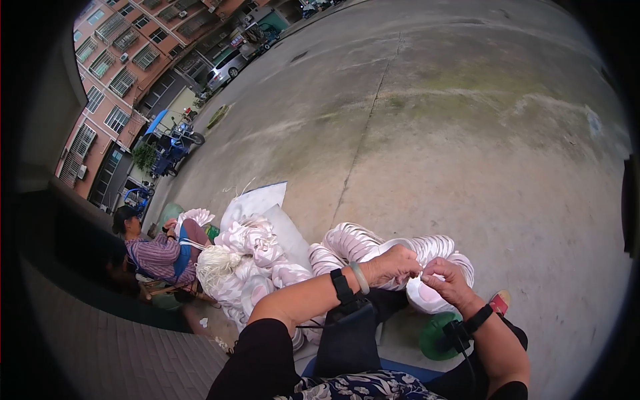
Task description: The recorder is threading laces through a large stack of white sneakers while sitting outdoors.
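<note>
Head view: a seated person, observed at work on a concrete ground (507, 187), brings both hands together above a row of pale pink-and-white stacked pieces (347, 241). The left hand (395, 265) is narrow, its fingertips drawn into a pinch; the right hand (449, 283) faces it, likewise pinched, the fingertips of the two nearly meeting. Whatever lies between them is too small for me to tell. The stacked pieces lie just beyond and beneath the hands, curving from left to right; at their near right end a white round piece (427, 300) with a pink inside lies below the right hand. A pale bangle (360, 278) circles the left wrist. Near the right forearm is a green round object (435, 337). To the left, a heap of similar pale pieces (250, 250) lies beside a cream bundle of strings (218, 262), with a white sack (290, 237) to its right. Farther left sits a co-worker (159, 259) in a striped top. Far left stand a blue three-wheeler (171, 145) and a silver car (227, 69).
</note>
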`<act>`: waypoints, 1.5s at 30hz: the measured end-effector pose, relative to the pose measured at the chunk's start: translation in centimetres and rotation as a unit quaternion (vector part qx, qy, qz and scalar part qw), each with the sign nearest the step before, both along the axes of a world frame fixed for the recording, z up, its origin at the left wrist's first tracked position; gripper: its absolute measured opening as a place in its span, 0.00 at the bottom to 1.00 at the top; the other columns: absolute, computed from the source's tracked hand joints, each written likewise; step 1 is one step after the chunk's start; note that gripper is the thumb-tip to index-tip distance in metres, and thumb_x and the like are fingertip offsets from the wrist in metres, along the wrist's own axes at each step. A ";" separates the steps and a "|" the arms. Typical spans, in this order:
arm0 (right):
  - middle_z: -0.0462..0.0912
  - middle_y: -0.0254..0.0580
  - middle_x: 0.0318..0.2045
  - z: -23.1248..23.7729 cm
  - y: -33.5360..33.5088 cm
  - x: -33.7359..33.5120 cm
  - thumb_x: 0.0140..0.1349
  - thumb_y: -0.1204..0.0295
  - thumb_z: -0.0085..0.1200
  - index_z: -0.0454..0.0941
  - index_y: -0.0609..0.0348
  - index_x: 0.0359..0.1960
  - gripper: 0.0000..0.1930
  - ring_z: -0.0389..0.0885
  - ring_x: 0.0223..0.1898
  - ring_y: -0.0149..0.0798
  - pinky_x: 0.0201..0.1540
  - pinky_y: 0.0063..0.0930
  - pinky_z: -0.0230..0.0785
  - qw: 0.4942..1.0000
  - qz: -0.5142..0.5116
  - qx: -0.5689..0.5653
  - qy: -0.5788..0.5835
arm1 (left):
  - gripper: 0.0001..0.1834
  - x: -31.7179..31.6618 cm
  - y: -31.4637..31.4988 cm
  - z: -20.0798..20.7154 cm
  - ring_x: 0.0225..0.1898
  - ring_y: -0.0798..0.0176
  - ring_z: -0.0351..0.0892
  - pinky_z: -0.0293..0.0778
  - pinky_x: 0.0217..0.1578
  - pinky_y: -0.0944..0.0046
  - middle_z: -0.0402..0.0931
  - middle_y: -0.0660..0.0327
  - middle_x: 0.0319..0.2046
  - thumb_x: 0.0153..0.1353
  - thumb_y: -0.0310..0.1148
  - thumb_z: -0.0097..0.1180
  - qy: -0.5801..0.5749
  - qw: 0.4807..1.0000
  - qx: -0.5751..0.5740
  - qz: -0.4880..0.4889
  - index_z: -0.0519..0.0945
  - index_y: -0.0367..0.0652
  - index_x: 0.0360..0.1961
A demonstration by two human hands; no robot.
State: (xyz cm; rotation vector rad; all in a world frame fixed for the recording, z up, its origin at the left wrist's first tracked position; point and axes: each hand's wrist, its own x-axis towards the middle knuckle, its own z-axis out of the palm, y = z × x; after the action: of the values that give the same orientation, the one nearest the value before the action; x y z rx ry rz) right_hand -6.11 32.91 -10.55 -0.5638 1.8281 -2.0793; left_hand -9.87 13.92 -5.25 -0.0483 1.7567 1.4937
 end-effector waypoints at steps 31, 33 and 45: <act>0.75 0.38 0.22 0.0 0.6 -0.9 0.61 0.75 0.39 0.69 0.67 0.46 0.14 0.75 0.23 0.27 0.27 0.20 0.72 0.973 -0.084 -0.150 -0.154 | 0.04 -1.2 3.9 0.5 0.21 0.54 0.73 0.68 0.18 0.60 0.71 0.58 0.20 0.45 0.25 0.54 0.705 0.643 -0.225 -0.197 0.74 0.43 0.25; 0.76 0.38 0.22 0.6 1.1 -0.8 0.62 0.74 0.39 0.69 0.66 0.47 0.14 0.75 0.22 0.28 0.26 0.19 0.72 0.967 -0.091 -0.156 -0.179 | 0.05 -1.4 3.9 0.1 0.22 0.54 0.74 0.69 0.19 0.60 0.72 0.58 0.21 0.46 0.25 0.54 0.717 0.627 -0.237 -0.192 0.74 0.43 0.28; 0.76 0.35 0.21 0.4 2.0 -1.5 0.63 0.72 0.41 0.73 0.64 0.36 0.09 0.76 0.20 0.26 0.22 0.18 0.69 0.973 -0.118 -0.124 -0.156 | 0.10 -1.4 4.7 -0.9 0.22 0.52 0.75 0.70 0.18 0.59 0.73 0.55 0.22 0.44 0.22 0.55 0.732 0.606 -0.261 -0.172 0.74 0.41 0.32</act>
State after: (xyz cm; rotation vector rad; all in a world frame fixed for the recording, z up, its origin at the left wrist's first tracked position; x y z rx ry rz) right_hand -7.64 34.95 -10.19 -0.0653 1.5290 -2.4117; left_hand -11.22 18.65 -6.13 1.5356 3.0900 0.4257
